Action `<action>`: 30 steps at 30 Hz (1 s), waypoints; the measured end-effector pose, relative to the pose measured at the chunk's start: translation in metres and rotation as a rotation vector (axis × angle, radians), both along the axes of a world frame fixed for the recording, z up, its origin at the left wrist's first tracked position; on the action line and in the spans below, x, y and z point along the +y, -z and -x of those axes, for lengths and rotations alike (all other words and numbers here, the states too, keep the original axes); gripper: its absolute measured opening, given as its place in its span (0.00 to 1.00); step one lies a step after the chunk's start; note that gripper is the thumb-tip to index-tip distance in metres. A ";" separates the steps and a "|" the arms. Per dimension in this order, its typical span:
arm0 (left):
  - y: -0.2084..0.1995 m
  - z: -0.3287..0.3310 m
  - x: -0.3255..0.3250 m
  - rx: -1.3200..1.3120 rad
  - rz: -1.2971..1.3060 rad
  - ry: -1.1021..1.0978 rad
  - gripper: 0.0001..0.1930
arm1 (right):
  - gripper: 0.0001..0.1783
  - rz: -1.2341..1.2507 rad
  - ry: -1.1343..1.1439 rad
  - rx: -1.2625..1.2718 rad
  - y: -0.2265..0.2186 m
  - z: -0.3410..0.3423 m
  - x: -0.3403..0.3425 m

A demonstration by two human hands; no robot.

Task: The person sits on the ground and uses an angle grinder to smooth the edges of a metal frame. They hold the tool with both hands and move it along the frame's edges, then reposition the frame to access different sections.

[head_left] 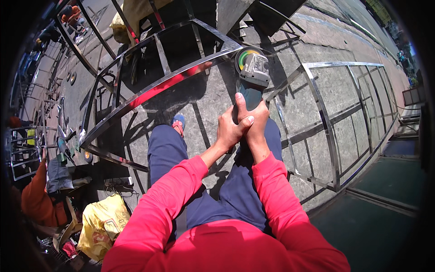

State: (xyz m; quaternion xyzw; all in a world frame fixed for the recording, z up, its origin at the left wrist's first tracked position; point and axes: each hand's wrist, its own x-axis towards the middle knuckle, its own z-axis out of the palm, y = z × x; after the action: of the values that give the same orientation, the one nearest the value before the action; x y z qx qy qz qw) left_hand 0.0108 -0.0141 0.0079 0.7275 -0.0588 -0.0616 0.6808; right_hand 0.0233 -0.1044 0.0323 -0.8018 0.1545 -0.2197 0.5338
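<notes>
Right hand: closed round the body of the angle grinder, thumb laid forward along the casing; this right hand sits just in front of the wearer's lap.
Left hand: the left hand is also closed on the grinder, beside the right one and overlapping it, thumb crossing over; its fingertips are hidden.
Grinder's place: between the knees, pointing away from the body, its head at the near corner of a shiny metal frame.
Grinder's look: dark teal casing, narrow at the grip, with a blocky grey gear head, scuffed and dull.
Disc: a round disc ringed in green and yellow, set under the head; whether it touches the frame, I cannot tell.
Left frame: square-edged tubing, polished to a mirror, catching red reflections along its long bar; crossbars divide it.
Right frame: a second metal frame, long and slim-barred, silvery, throwing thin dark shadows.
Ground: rough grey concrete, stained and patchy.
Clothing: smooth red sleeves, navy cloth trousers, a blue sandal with red straps.
Lower left: a crumpled yellow sack, beside a person in orange.
</notes>
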 end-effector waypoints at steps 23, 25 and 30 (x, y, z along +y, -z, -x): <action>0.003 0.003 0.000 -0.003 0.023 -0.011 0.37 | 0.27 0.004 0.004 0.016 0.002 0.005 -0.001; 0.004 0.002 0.002 -0.001 -0.017 0.012 0.38 | 0.26 0.001 0.015 0.041 0.002 0.005 0.000; 0.006 0.004 0.004 0.009 0.031 -0.013 0.40 | 0.28 0.001 -0.023 -0.033 0.005 0.006 0.001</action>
State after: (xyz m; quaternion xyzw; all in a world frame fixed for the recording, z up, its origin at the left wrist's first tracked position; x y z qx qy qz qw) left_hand 0.0065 -0.0106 0.0017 0.7171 -0.0519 -0.0594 0.6925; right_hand 0.0169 -0.1037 0.0269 -0.7999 0.1365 -0.2270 0.5386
